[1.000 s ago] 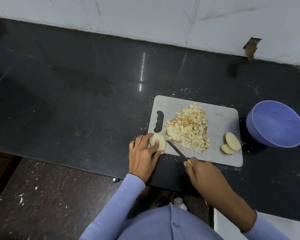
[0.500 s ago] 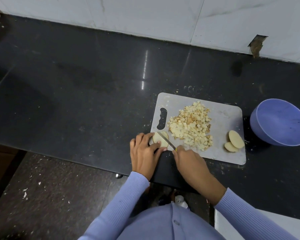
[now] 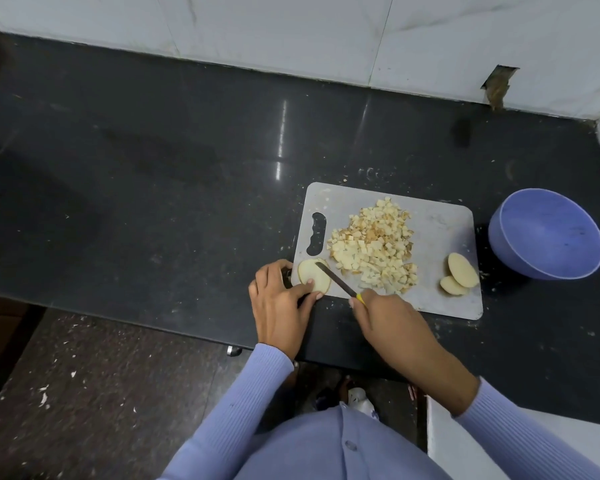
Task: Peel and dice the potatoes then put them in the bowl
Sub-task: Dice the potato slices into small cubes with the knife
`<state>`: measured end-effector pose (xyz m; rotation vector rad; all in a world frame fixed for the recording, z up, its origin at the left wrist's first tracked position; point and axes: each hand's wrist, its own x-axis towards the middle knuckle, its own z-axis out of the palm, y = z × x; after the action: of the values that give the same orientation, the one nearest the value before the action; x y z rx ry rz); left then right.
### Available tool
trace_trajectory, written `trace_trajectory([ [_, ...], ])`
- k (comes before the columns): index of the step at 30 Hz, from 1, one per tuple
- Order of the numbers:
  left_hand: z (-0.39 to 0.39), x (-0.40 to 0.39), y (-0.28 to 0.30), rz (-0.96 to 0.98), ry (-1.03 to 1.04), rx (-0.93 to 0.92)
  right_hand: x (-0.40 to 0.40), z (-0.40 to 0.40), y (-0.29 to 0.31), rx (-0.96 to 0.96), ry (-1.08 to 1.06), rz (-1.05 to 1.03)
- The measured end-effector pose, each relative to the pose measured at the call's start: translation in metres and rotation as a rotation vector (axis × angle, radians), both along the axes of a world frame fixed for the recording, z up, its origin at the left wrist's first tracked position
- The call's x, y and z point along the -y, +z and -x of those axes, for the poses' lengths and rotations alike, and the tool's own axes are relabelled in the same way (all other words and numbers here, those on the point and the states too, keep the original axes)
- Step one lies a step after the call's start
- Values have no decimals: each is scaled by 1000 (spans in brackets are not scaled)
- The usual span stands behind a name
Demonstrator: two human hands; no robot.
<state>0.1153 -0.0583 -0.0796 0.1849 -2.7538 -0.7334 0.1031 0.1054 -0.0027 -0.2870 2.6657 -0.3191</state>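
Since a half second ago the right hand (image 3: 388, 320) has drawn back toward 5 o'clock, so the knife (image 3: 336, 279) now shows its whole dark, narrow blade across the right part of the potato slice (image 3: 313, 274), tip pointing to 10 o'clock. Its fingers curl round the yellow handle, mostly hidden. That slice is a pale, flat oval at the 7 o'clock corner of the grey, scuffed, rounded-corner cutting board (image 3: 440, 230). From 7 o'clock the left hand (image 3: 280, 306) pins it, thumb tip and one fingertip pressing its near edge, other fingers curled at the board's corner. Mid-board lies a rough heap of diced potato (image 3: 373, 247), small cream and tan cubes. Two smooth peeled potato halves (image 3: 459, 273) overlap at 4 o'clock. At 3 o'clock of the board, on the glossy black speckled counter (image 3: 153, 174), a round matte lilac bowl (image 3: 548, 233) sits tilted
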Motion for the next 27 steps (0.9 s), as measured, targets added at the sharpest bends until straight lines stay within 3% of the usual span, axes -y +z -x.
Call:
trace_trajectory([
  [8,2,2,5,22,93,93,26,10,-20,6,58,-39],
  [17,2,-1,5,40,113,124,-21,-25,-11,92,96,-199],
  [27,9,4,11,-102,181,163,20,9,-1,-45,44,49],
])
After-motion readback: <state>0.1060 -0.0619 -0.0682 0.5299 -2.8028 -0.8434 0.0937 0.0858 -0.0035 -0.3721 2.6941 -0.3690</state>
